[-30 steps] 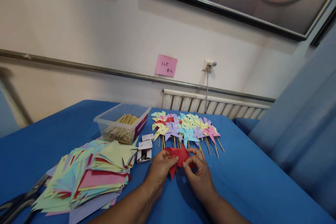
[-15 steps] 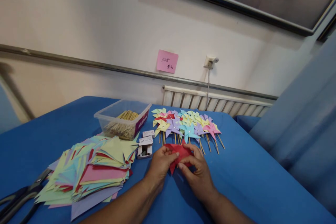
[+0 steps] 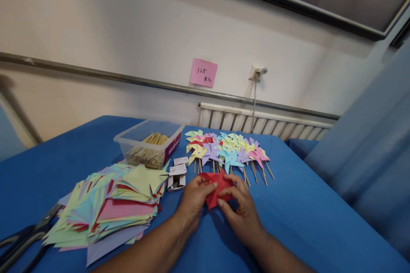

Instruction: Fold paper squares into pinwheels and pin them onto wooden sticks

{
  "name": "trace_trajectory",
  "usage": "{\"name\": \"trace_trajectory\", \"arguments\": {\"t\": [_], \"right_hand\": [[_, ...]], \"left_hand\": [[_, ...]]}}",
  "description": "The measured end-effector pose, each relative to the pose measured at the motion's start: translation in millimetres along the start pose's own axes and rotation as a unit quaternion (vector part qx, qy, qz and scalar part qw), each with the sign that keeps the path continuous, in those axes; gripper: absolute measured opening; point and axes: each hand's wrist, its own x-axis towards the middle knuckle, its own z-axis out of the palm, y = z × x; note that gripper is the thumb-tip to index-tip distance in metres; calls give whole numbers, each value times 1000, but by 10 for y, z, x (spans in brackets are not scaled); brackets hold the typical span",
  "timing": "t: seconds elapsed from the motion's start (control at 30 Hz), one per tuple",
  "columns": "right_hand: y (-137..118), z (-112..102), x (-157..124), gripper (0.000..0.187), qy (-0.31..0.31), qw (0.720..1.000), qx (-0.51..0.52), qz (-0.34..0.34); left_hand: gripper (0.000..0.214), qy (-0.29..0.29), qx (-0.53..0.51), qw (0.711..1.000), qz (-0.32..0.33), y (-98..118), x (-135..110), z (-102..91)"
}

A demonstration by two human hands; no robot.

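A red paper piece (image 3: 216, 189) was held just over the blue tablecloth (image 3: 294, 222), between the two hands. Its left edge was pinched by the left hand (image 3: 193, 201), and its right side was pinched by the bent fingertips of the right hand (image 3: 242, 212). A pile of coloured paper squares (image 3: 109, 204) was laid to the left. Farther back, finished pinwheels (image 3: 228, 152) and a clear tub of wooden sticks (image 3: 149, 146) were set.
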Motion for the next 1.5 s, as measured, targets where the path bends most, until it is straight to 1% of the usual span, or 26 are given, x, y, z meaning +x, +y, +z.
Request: {"name": "trace_trajectory", "arguments": {"t": [0.17, 0.23, 0.3, 0.4, 0.47, 0.5, 0.63, 0.77, 0.93, 1.27, 1.5], "right_hand": [[-43, -8, 5, 35, -4, 999, -28, -35], [-62, -4, 6, 38, -20, 997, -55, -41], [-68, 7, 3, 35, -28, 996, -73, -45], [-41, 22, 5, 20, -7, 996, -69, -49], [-9, 22, 16, 11, 10, 998, -49, -32], [8, 18, 24, 10, 15, 999, -34, -15], [65, 1, 63, 12, 19, 998, 16, 63], [105, 3, 93, 13, 19, 994, 29, 100], [125, 8, 97, 14, 17, 993, 33, 111], [146, -14, 102, 18, 6, 993, 23, 119], [184, -22, 94, 19, -1, 992, 16, 128]], "left_hand": [[22, 13, -14, 1000, -2, -18, 23, -22], [23, 8, -18, 1000, -4, -18, 30, -27], [23, -3, -19, 1000, -3, -18, 33, -31], [23, -9, -15, 1000, 1, -29, 38, -38], [24, -5, -11, 1000, 0, -44, 44, -42], [25, -5, -9, 1000, -2, -52, 47, -42], [28, -11, -1, 1000, -7, -74, 53, -33], [29, -11, 21, 1000, 2, -82, 48, -13], [24, -7, 59, 998, 14, -94, 43, 10], [26, -14, 71, 997, 14, -66, -2, 59], [25, -16, 82, 996, 13, -113, 45, 40]]}}
